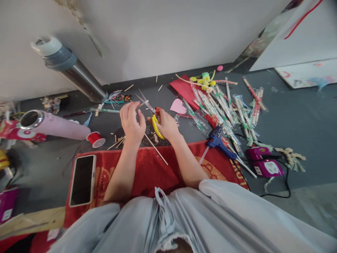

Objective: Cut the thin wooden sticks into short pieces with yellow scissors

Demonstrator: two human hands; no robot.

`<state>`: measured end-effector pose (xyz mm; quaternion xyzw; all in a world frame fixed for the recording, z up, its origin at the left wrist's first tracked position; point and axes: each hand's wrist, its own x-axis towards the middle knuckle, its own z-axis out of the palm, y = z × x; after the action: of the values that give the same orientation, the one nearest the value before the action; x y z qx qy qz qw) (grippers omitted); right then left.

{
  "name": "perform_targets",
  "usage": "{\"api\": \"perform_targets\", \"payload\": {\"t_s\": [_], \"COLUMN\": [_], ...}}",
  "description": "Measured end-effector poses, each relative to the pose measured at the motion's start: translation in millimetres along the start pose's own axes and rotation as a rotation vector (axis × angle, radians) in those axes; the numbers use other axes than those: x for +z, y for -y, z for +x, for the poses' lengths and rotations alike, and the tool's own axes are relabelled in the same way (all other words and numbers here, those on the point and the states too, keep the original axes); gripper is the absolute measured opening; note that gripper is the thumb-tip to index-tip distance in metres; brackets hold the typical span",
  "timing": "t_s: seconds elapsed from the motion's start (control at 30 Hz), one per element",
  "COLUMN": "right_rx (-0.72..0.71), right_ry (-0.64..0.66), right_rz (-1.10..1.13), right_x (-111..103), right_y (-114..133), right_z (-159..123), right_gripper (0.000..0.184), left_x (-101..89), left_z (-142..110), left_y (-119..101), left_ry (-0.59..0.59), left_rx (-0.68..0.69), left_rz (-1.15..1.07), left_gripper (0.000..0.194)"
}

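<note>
My right hand (168, 125) is closed on a pair of scissors (157, 126) with yellow and orange handles. Their metal blades are spread and point up and to the left. Across from them, my left hand (131, 123) has bent fingers and pinches a short thin wooden stick (142, 104), whose end reaches the blades. Part of that grip is hidden. Below my hands, a longer wooden stick (156, 149) lies partly on the red cloth (158, 175). Cut stick pieces (119, 141) and crumbs are scattered near my left wrist.
A steel flask (81, 75), pink bottle (59, 124) and red ribbon spool (96, 140) stand or lie left. A phone (83, 180) rests on the cloth. To the right are wrapped stick bundles (219, 109), a blue glue gun (219, 143) and a purple power socket (263, 162) with a cord.
</note>
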<state>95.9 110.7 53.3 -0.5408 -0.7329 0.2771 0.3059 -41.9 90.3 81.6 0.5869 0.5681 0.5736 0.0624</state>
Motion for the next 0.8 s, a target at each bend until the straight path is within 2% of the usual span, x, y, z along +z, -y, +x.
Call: {"api": "perform_targets", "payload": {"t_s": [0.17,0.3,0.43,0.57,0.8], "right_rx": [-0.130,-0.217,-0.261,-0.282,-0.283], "right_ry": [0.053,0.029,-0.006,0.013,0.005], "right_rz": [-0.018,0.040,0.058,0.046,0.009], "right_x": [-6.7,-18.3,-28.8,-34.4,-38.4], "right_y": [4.2,6.0,9.7,14.7,16.5], "right_z": [-1.8,-1.6,-2.7,-4.8,-6.3], "right_gripper": [0.058,0.062,0.064,0.065,0.062], "left_x": [-4.3,-7.8,-10.6,-12.3,-12.7], "left_z": [1.9,2.9,3.7,2.9,3.6], "left_y": [7.4,4.2,-5.9,-14.4,-12.7], "left_ry": [-0.004,-0.047,-0.053,-0.028,0.002], "left_rx": [-0.087,-0.140,-0.183,-0.205,-0.184], "left_rz": [-0.049,-0.095,-0.116,-0.197,-0.256], "left_gripper": [0.007,0.009,0.008,0.014,0.012]}}
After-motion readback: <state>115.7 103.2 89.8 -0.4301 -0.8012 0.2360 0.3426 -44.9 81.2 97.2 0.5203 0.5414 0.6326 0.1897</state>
